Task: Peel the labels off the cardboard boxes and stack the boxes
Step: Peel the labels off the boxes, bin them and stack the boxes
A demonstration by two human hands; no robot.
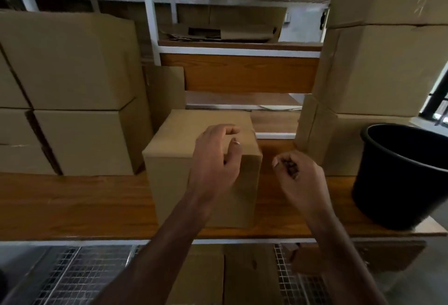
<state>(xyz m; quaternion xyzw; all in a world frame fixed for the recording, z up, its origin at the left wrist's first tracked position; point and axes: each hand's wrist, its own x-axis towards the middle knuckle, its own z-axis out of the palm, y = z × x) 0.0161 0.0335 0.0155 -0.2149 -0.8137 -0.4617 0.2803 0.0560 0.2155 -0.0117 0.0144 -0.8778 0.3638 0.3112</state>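
A plain brown cardboard box point(174, 159) stands on the wooden shelf board point(72, 203) in the middle of the view. My left hand point(215, 159) lies over its top right corner, fingers loosely curled and apart, fingertips touching the top face near a small pale scrap point(253, 130) at the edge. No label shows on the box faces I can see. My right hand point(298, 173) hovers just right of the box, curled into a loose fist around something small, dark and crumpled point(292, 167), which looks like a peeled label scrap.
A black bucket point(400, 176) stands at the shelf's right end. Stacked cardboard boxes point(80, 101) fill the left, and a taller stack point(373, 74) rises on the right. White shelf frames point(150, 18) stand behind. Wire mesh point(80, 273) and more boxes lie below.
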